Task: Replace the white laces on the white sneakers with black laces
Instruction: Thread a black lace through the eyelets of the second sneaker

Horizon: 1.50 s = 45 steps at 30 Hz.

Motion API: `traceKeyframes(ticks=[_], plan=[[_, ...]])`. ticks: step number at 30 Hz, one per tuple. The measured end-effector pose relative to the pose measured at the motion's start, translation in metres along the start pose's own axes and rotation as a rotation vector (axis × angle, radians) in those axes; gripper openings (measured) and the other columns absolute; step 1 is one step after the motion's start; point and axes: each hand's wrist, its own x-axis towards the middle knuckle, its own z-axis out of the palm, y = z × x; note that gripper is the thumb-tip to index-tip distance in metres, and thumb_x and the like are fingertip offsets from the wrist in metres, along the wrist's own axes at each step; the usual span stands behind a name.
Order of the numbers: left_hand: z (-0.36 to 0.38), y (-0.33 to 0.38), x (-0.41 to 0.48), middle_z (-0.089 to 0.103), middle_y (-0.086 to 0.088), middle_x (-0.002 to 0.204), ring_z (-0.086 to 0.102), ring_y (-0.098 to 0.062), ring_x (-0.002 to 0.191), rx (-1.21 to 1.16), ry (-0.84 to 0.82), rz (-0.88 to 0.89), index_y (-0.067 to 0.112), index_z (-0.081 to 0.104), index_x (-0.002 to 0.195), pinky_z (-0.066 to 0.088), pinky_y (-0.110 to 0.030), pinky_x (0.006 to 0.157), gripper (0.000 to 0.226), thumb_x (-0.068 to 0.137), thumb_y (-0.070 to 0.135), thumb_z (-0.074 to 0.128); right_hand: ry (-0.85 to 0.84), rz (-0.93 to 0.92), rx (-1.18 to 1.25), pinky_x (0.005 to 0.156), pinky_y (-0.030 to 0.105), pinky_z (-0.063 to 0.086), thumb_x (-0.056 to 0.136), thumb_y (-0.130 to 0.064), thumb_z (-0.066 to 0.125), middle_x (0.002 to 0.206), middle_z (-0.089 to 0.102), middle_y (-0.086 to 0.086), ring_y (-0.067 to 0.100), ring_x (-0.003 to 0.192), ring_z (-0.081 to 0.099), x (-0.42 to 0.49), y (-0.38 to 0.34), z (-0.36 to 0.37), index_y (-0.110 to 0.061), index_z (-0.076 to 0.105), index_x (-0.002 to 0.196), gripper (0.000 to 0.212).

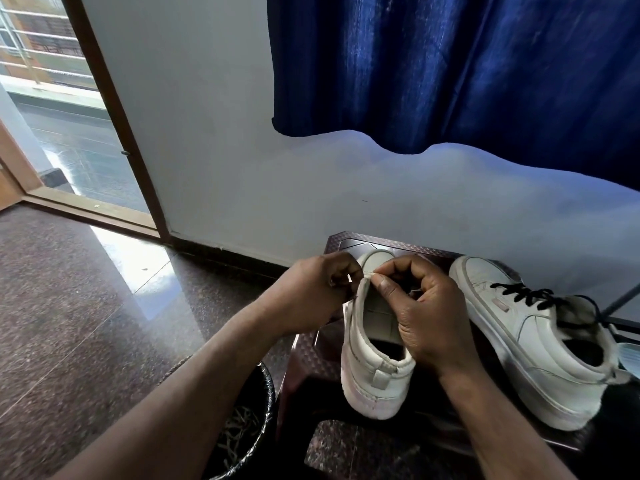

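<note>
Pinching white lace, left hand and right hand both curled, sneaker beneath

Daylight floods in through the open wooden-framed doorway at left, where the outdoors is washed out and smeared. It lays a white glare patch on the polished speckled stone floor. The plain white wall takes a bluish cast under the deep blue curtain, whose folds are streaked with blur. The left hand and right hand are dim and shadowed. Wide-angle distortion slants the doorframe.
</note>
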Motion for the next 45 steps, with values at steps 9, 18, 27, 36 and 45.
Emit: traceKeyframes(ticks=[9, 18, 27, 36, 45], plan=[[-0.009, -0.011, -0.004, 0.063, 0.011, 0.083, 0.064, -0.018, 0.09, 0.39, -0.158, -0.127, 0.033, 0.054, 0.07, 0.056, -0.033, 0.084, 0.025, 0.092, 0.027, 0.066, -0.009, 0.103, 0.131, 0.086, 0.032, 0.056, 0.092, -0.015, 0.077, 0.088, 0.077, -0.007, 0.014, 0.088, 0.072, 0.002, 0.007, -0.001, -0.021, 0.075, 0.087, 0.007], [-0.008, -0.003, -0.004, 0.074, 0.008, 0.086, 0.068, -0.009, 0.08, -0.043, -0.044, -0.043, 0.029, 0.073, 0.096, 0.056, -0.031, 0.076, 0.011, 0.089, 0.021, 0.075, 0.017, 0.181, 0.285, 0.078, 0.031, 0.052, 0.099, -0.017, 0.067, 0.09, 0.077, 0.005, 0.013, 0.079, 0.066, 0.01, 0.006, -0.022, -0.012, 0.074, 0.093, 0.01], [-0.003, 0.001, -0.002, 0.069, 0.01, 0.075, 0.06, -0.006, 0.069, -0.066, -0.025, -0.096, 0.024, 0.072, 0.086, 0.05, -0.026, 0.067, 0.009, 0.09, 0.015, 0.071, -0.117, 0.024, -0.167, 0.066, 0.012, 0.048, 0.084, -0.017, 0.083, 0.08, 0.072, -0.018, 0.003, 0.073, 0.067, 0.001, -0.002, -0.021, -0.027, 0.074, 0.08, 0.014], [-0.003, 0.0, 0.002, 0.072, -0.007, 0.076, 0.059, -0.021, 0.071, -0.381, -0.089, -0.18, 0.012, 0.074, 0.091, 0.048, -0.034, 0.07, 0.008, 0.089, 0.018, 0.079, 0.085, -0.028, -0.34, 0.063, 0.005, 0.041, 0.079, -0.012, 0.076, 0.075, 0.069, -0.021, -0.003, 0.072, 0.064, 0.003, 0.002, -0.022, -0.026, 0.075, 0.074, 0.014], [0.005, 0.001, 0.005, 0.061, 0.006, 0.059, 0.047, -0.022, 0.066, -0.437, -0.156, -0.282, 0.013, 0.071, 0.081, 0.04, -0.027, 0.058, 0.019, 0.098, 0.022, 0.072, 0.02, 0.052, -0.414, 0.062, 0.004, 0.039, 0.079, -0.016, 0.079, 0.072, 0.068, -0.018, -0.007, 0.07, 0.061, 0.004, 0.004, -0.028, -0.029, 0.075, 0.085, 0.015]])
